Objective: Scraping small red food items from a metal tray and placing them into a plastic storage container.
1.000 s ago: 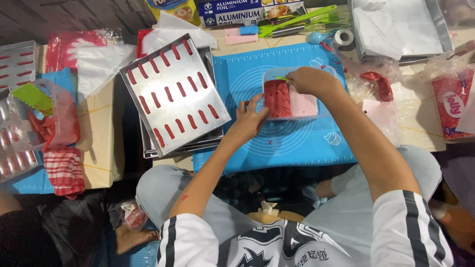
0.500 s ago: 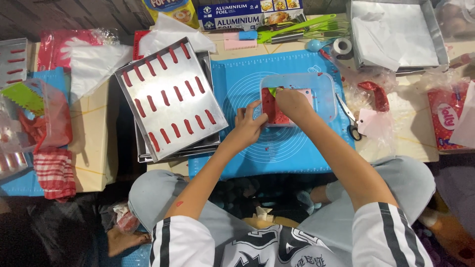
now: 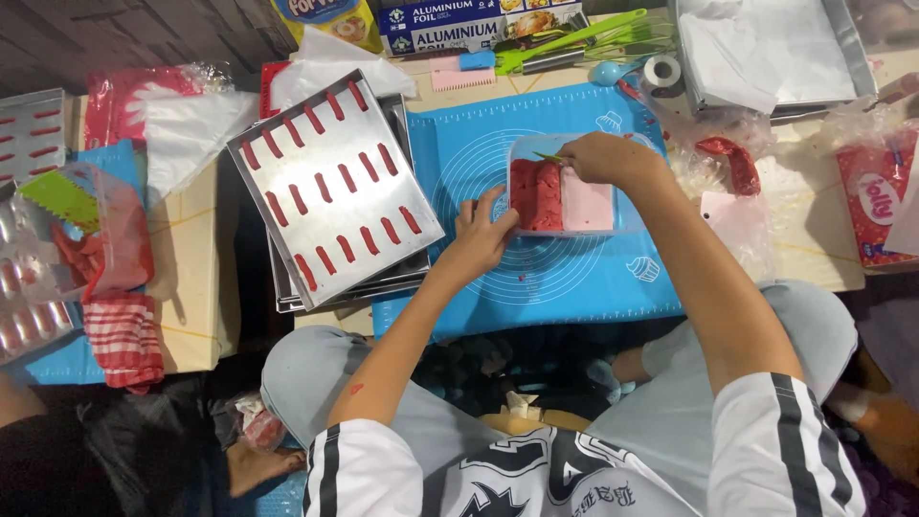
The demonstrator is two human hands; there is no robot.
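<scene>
Home baking spot, silicone mat (image 3: pixel 574 278), metal trays (image 3: pixel 330 187), foil box (image 3: pixel 459 17)

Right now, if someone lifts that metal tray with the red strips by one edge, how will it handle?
The metal tray looks like thin, flat sheet, so probably stiff and fairly light. It rests tilted on a stack of trays, so a push may slide it off. The red strips look soft and might smear or shift if it tips.

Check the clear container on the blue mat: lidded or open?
Open: no lid covers the clear container, and the right hand reaches inside, over red and pink contents.
</scene>
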